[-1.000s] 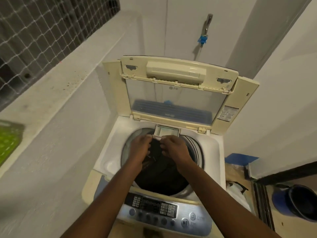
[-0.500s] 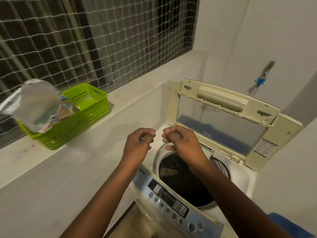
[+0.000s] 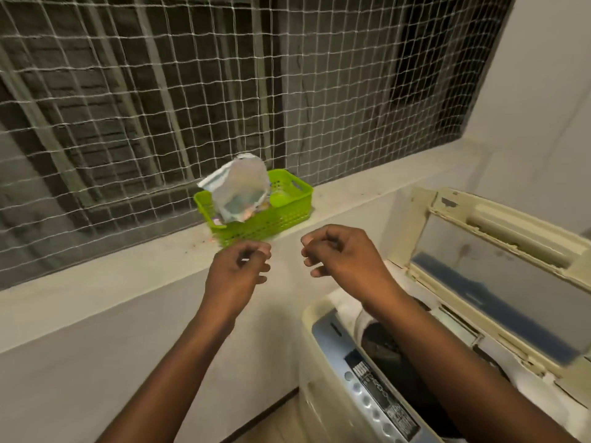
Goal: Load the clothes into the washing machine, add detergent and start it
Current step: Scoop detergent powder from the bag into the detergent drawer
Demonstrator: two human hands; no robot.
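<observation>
Netted window ledge ahead: dark clothes [image 3: 380, 345] already fill my cream top-loading washing machine [image 3: 323, 385]; left hand [image 3: 236, 276] and right hand [image 3: 339, 257] loosely curled, empty; silvery detergent pouch [image 3: 241, 190] untouched, I judge.

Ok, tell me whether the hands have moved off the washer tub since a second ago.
Yes. The left hand and right hand have left the tub opening and now hover beyond the washer's left side, towards the green basket on the ledge.

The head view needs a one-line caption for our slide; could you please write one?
Both hands, left and right, empty, raised toward a green basket on the ledge beside the open washing machine.
</observation>
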